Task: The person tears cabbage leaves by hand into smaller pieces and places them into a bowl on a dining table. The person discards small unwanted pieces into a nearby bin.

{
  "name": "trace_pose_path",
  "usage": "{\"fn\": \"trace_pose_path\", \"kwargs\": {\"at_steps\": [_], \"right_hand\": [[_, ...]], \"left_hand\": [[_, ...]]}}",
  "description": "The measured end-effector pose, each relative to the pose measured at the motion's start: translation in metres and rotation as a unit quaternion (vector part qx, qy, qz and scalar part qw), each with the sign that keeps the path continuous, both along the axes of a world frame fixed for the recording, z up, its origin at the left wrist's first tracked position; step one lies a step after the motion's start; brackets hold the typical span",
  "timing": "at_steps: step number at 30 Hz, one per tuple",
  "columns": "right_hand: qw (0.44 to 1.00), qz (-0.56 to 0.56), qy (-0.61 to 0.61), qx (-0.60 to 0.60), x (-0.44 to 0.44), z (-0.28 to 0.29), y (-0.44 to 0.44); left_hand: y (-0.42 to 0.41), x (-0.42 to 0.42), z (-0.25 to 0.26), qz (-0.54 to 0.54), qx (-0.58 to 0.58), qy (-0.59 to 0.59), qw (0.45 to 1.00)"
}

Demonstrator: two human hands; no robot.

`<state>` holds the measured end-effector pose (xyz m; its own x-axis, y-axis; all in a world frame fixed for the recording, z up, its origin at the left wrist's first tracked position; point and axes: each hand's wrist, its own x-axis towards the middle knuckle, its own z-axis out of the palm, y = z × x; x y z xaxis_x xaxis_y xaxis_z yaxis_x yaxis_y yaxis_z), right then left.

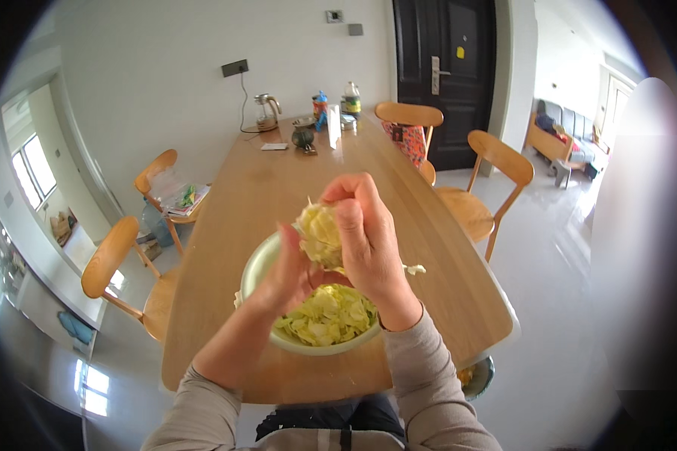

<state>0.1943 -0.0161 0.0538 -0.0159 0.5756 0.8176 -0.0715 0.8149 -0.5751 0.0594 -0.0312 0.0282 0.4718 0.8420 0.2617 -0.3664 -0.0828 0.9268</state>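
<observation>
Above a pale green bowl (pixel 254 262), my right hand (pixel 366 242) grips a yellow-green cabbage heart (pixel 320 234), with the thumb and curled fingers on its right side and top. My left hand (pixel 290 273) is at the lower left of the cabbage, blurred, its thumb raised; whether it touches the cabbage is hard to tell. Torn cabbage leaves (pixel 330 318) lie in the bowl, which stands on the wooden table (pixel 282 377). A small cabbage scrap (pixel 414 269) shows on the table to the right of my right wrist.
A glass kettle (pixel 267 113), a dark pot (pixel 302 137), a white upright holder (pixel 333 127) and bottles (pixel 351 100) stand at the table's far end. Wooden chairs (pixel 111 256) flank both sides. Beneath the near right corner is another bowl (pixel 481 379).
</observation>
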Motion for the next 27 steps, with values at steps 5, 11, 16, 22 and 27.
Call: {"fn": "trace_pose_path", "kwargs": {"at_steps": [5,11,16,22,27], "right_hand": [[0.983,-0.083,-0.15,0.071,-0.008,-0.005,0.016],[0.964,-0.139,-0.227,0.011,-0.016,0.002,0.0],[0.965,-0.142,-0.218,0.041,-0.016,-0.001,0.003],[0.953,-0.15,-0.252,0.073,-0.013,0.002,-0.001],[0.947,-0.14,-0.275,0.092,-0.013,0.002,0.001]], "left_hand": [[0.002,-0.012,-0.016,0.093,0.081,0.044,0.991],[0.022,-0.031,-0.021,0.135,0.198,0.06,0.969],[0.016,-0.029,-0.018,0.131,0.172,0.05,0.975],[0.015,-0.037,-0.014,0.09,0.082,0.061,0.991],[0.014,-0.036,-0.016,0.114,0.065,0.072,0.989]]}}
